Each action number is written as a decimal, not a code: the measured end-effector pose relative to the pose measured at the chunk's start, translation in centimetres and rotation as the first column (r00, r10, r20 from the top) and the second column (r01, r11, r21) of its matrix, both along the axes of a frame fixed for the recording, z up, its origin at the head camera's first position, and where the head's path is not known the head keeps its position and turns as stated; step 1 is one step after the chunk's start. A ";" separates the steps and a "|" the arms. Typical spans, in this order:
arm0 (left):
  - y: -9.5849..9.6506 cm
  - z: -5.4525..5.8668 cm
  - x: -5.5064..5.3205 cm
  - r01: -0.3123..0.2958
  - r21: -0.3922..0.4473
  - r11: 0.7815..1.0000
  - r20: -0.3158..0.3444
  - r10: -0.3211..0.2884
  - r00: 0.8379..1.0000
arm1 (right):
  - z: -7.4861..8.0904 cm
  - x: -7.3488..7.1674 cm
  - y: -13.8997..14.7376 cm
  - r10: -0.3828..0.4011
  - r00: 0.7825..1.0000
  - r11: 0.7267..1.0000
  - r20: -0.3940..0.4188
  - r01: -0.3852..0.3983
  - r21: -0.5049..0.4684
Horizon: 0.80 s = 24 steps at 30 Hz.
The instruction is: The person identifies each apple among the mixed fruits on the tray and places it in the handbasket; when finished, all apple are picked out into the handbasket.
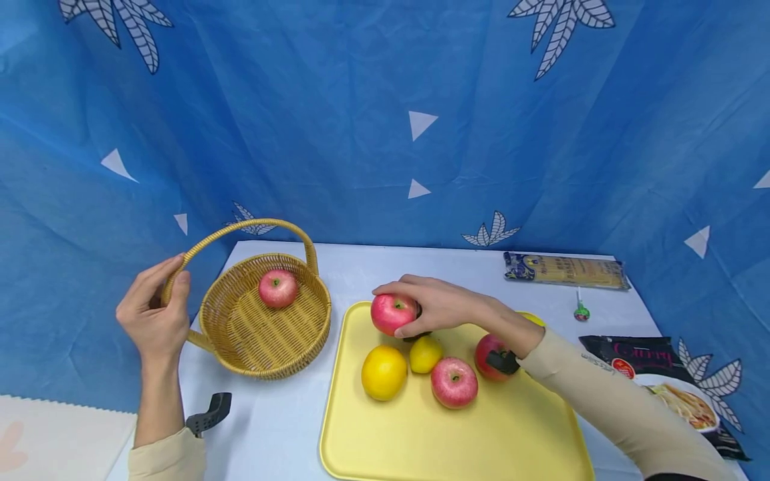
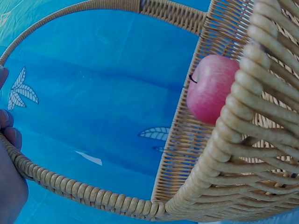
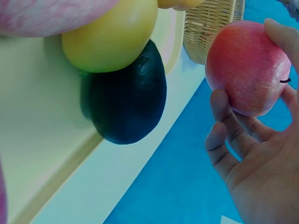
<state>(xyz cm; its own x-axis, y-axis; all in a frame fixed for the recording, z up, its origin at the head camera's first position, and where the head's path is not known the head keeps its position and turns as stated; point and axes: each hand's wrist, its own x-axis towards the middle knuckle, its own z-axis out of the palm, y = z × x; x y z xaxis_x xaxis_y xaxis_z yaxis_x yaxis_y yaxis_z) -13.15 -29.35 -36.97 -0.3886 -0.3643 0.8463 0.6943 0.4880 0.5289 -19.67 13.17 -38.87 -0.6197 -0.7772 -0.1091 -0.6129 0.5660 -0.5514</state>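
Observation:
My left hand (image 1: 158, 310) grips the arched handle of a woven basket (image 1: 325, 314) at the left of the table. Inside the basket lies one red apple (image 1: 278, 288), seen also in the left wrist view as a pink apple (image 2: 212, 88). My right hand (image 1: 448, 304) holds another red apple (image 1: 390, 312) between thumb and fingers, over the back left part of a yellow tray (image 1: 445, 444). In the right wrist view this apple (image 3: 250, 65) is raised off the tray. Below that hand sits a dark avocado (image 3: 131, 98), mostly hidden in the head view.
On the tray are an orange (image 1: 383, 373), a lemon (image 1: 426, 355), a pink apple (image 1: 454, 383) and a dark red fruit (image 1: 493, 354) partly covered by the wrist strap. To the right lie a noodle packet (image 1: 565, 270), a lollipop (image 1: 581, 311) and a black curry packet (image 1: 644, 354).

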 end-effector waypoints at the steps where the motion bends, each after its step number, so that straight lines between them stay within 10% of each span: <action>1: 0.0 0.0 0.0 -0.001 -0.001 1.000 0.007 0.001 1.000 | 0.1 0.0 -0.2 0.003 1.000 1.000 -0.001 -0.003 0.000; 14: -0.4 -0.1 0.4 0.040 -0.057 0.998 0.083 -0.035 0.996 | 0.7 -0.7 -1.4 0.036 0.999 0.999 -0.033 -0.036 -0.018; 24: -2.6 -1.8 -0.1 0.075 -0.164 0.984 0.266 -0.029 0.964 | 0.9 -1.1 -2.4 0.053 0.997 0.998 -0.052 -0.054 -0.018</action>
<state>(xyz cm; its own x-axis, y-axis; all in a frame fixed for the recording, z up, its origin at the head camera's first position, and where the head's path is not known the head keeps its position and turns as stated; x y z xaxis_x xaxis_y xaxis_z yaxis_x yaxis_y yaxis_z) -13.29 -31.97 -38.78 -0.6189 -0.1969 0.7604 0.5699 0.5537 0.6071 -20.74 10.74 -37.92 -0.5813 -0.8113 -0.0630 -0.6699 0.5210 -0.5290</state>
